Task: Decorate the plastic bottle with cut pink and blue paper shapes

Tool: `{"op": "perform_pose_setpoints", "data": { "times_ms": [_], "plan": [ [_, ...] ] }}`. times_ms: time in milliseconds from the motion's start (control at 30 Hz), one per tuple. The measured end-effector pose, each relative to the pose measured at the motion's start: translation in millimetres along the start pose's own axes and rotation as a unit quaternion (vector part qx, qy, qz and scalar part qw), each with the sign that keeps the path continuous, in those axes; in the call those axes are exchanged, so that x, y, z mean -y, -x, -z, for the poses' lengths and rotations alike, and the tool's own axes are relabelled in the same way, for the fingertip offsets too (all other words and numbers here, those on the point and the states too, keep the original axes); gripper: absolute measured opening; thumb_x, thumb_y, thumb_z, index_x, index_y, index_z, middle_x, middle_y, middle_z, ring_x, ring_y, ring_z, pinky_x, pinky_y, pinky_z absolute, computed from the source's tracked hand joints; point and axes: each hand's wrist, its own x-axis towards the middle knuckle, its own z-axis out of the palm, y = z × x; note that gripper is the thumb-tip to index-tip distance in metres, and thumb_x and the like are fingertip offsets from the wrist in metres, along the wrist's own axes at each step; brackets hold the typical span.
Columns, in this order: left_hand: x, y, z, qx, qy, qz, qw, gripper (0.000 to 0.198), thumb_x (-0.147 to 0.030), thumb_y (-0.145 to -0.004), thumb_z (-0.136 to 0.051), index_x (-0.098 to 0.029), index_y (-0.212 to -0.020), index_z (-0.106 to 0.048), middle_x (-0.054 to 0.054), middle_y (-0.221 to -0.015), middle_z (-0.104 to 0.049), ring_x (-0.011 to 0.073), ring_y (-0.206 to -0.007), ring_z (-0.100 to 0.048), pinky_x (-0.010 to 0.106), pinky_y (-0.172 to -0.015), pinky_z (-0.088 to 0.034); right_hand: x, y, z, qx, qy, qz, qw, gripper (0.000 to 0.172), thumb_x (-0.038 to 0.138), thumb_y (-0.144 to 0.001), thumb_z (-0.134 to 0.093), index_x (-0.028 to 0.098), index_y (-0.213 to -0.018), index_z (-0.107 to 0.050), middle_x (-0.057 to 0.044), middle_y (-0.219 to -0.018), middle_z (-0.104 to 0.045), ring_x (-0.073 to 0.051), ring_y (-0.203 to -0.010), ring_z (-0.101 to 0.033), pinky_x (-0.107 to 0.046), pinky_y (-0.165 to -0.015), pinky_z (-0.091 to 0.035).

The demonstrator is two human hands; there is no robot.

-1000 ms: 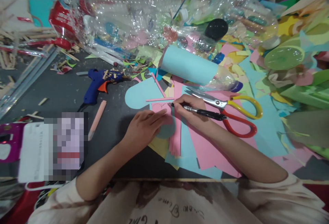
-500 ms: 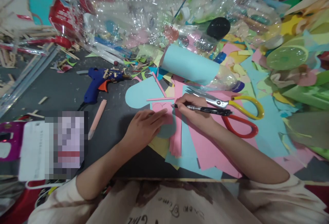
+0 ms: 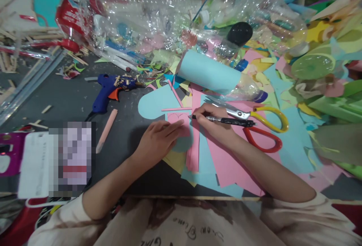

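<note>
My right hand pinches a black pen, its tip touching a small pink paper piece at the table's middle. My left hand lies flat on that pink piece with fingers stretched out, pressing it down over a light blue paper shape. More pink sheets and blue sheets lie under both forearms. Scissors with a yellow and a red handle rest just right of my right hand.
A blue glue gun and a pink glue stick lie to the left. A bottle wrapped in blue paper lies behind my hands. Clear plastic bottles and coloured paper scraps crowd the back and right.
The pen tip has moved slightly right along the pink piece's upper edge. My left hand has stayed in place.
</note>
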Motion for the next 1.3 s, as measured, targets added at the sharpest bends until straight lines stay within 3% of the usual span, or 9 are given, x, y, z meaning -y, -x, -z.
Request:
{"op": "perform_pose_setpoints", "data": {
  "times_ms": [133, 267, 433, 567, 767, 933, 1100, 1200, 1300],
  "plan": [
    [0.9, -0.4, 0.3, -0.003, 0.001, 0.0, 1.0, 0.025, -0.012, -0.086, -0.057, -0.019, -0.108, -0.067, -0.002, -0.122, -0.069, 0.0187, -0.088, -0.061, 0.032, -0.077, -0.052, -2.7, 3.0, 1.6, -0.016, -0.032, 0.019, 0.999, 0.014, 0.018, -0.073, -0.053, 0.021, -0.06, -0.057, 0.002, -0.059, -0.061, -0.013, -0.056, -0.057, -0.026, -0.054, -0.044],
    [1.2, -0.9, 0.1, -0.018, -0.003, -0.016, 1.0, 0.023, -0.013, -0.088, -0.055, -0.018, -0.108, -0.066, 0.001, -0.119, -0.071, 0.0188, -0.089, -0.063, 0.032, -0.078, -0.052, -6.5, 9.2, 2.7, -0.018, -0.073, 0.104, 0.992, 0.017, 0.03, -0.089, -0.051, 0.024, -0.094, -0.066, 0.0, -0.075, -0.07, -0.015, -0.064, -0.064, -0.029, -0.059, -0.05],
    [1.5, 0.2, 0.1, -0.04, 0.037, 0.007, 0.999, 0.023, -0.015, -0.091, -0.05, -0.016, -0.11, -0.064, 0.006, -0.114, -0.072, 0.0181, -0.094, -0.067, 0.031, -0.079, -0.053, -10.8, 7.6, -1.8, -0.017, 0.127, 0.229, 0.965, 0.014, 0.025, -0.092, -0.052, 0.022, -0.094, -0.066, -0.005, -0.083, -0.073, -0.018, -0.075, -0.067, -0.031, -0.07, -0.051],
    [3.0, -0.1, 0.2, -0.076, 0.067, 0.023, 0.995, 0.016, -0.014, -0.091, -0.05, -0.014, -0.098, -0.064, 0.008, -0.1, -0.074, 0.018, -0.088, -0.069, 0.03, -0.078, -0.053, -18.1, 3.0, -6.5, -0.019, 0.249, 0.29, 0.924, 0.013, 0.028, -0.09, -0.057, 0.02, -0.098, -0.063, -0.004, -0.075, -0.069, -0.02, -0.067, -0.06, -0.032, -0.064, -0.046],
    [8.2, -0.9, 2.2, -0.084, 0.108, 0.047, 0.989, 0.015, -0.013, -0.09, -0.049, -0.016, -0.091, -0.063, 0.006, -0.085, -0.072, 0.0167, -0.077, -0.066, 0.029, -0.072, -0.052, -21.8, 0.4, -5.1, 0.044, 0.234, 0.253, 0.938, 0.016, 0.029, -0.087, -0.061, 0.02, -0.1, -0.058, -0.005, -0.082, -0.067, -0.022, -0.075, -0.058, -0.033, -0.067, -0.042],
    [11.7, -0.7, 4.9, -0.085, 0.194, 0.083, 0.974, 0.019, -0.012, -0.091, -0.047, -0.018, -0.097, -0.064, 0.004, -0.085, -0.071, 0.0142, -0.077, -0.064, 0.026, -0.07, -0.05, -18.5, -1.4, -7.7, 0.041, 0.167, 0.199, 0.965, 0.004, 0.017, -0.087, -0.055, 0.021, -0.087, -0.055, -0.001, -0.076, -0.062, -0.016, -0.068, -0.053, -0.03, -0.065, -0.041],
    [6.8, -5.7, 10.8, -0.088, 0.359, 0.163, 0.915, 0.017, -0.019, -0.091, -0.051, -0.019, -0.102, -0.065, 0.006, -0.095, -0.071, 0.0135, -0.087, -0.065, 0.025, -0.077, -0.05, -8.2, 0.1, -5.2, 0.06, 0.034, 0.119, 0.991, 0.002, 0.022, -0.088, -0.052, 0.023, -0.086, -0.05, 0.002, -0.073, -0.057, -0.013, -0.062, -0.053, -0.03, -0.065, -0.044],
    [-1.7, -10.6, 20.3, -0.067, 0.483, 0.269, 0.831, 0.029, -0.033, -0.09, -0.056, -0.017, -0.114, -0.059, 0.01, -0.107, -0.067, 0.0126, -0.082, -0.065, 0.022, -0.069, -0.051, 4.5, 2.6, 0.8, 0.043, -0.071, 0.105, 0.991, 0.014, 0.023, -0.082, -0.059, 0.023, -0.09, -0.047, 0.002, -0.074, -0.056, -0.013, -0.065, -0.055, -0.03, -0.064, -0.046],
    [-11.4, -16.7, 32.4, 0.025, 0.583, 0.303, 0.753, 0.043, -0.043, -0.085, -0.061, -0.016, -0.117, -0.053, 0.011, -0.106, -0.067, 0.0101, -0.067, -0.062, 0.02, -0.055, -0.048, 19.0, 6.7, 5.7, 0.05, -0.152, 0.105, 0.982, 0.018, 0.021, -0.08, -0.062, 0.023, -0.091, -0.047, 0.004, -0.073, -0.054, -0.01, -0.062, -0.054, -0.027, -0.062, -0.047]
  ]
}}
